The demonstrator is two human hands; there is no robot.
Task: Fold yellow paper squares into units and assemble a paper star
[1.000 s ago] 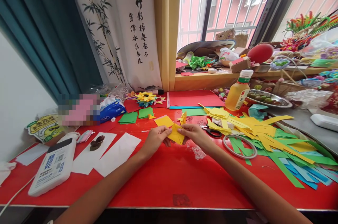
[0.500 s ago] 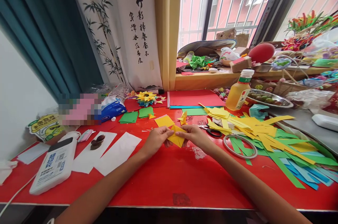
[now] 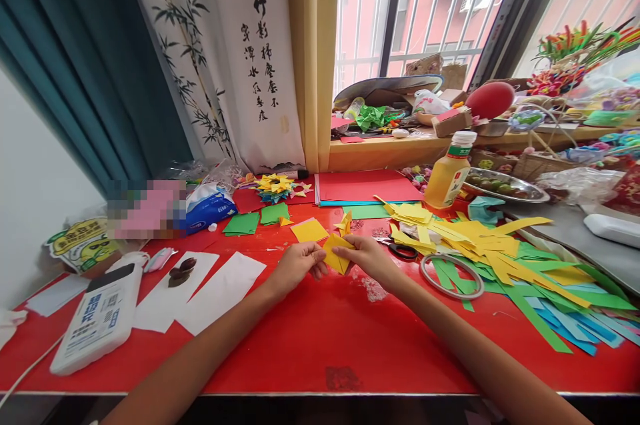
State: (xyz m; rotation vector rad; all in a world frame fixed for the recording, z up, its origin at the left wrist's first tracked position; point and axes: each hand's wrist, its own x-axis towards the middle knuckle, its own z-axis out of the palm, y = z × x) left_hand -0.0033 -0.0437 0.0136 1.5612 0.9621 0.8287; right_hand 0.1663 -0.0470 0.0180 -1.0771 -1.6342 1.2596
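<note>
A folded square of yellow origami paper (image 3: 337, 257) is held above the red table by my right hand (image 3: 369, 261), with the thumb on its face and the fingers behind. My left hand (image 3: 301, 266) is beside the paper's left corner, fingers half curled and thumb off the sheet; whether a fingertip still touches it is hard to see. Just behind lie a stack of yellow paper squares (image 3: 310, 231) and a small folded yellow piece (image 3: 345, 222). Black-handled scissors (image 3: 403, 251) rest to the right of my right hand.
A tape roll (image 3: 453, 295) lies right, before yellow, green and blue paper strips (image 3: 480, 241). A juice bottle (image 3: 450, 175) stands behind them. Green squares (image 3: 242, 224), a folded-paper ring (image 3: 274, 187) and red sheets (image 3: 367, 186) are farther back. White papers (image 3: 220, 293) lie left.
My left thumb has come off the folded yellow paper and that hand has drawn slightly left. My right hand still holds the paper. The view has shifted a little.
</note>
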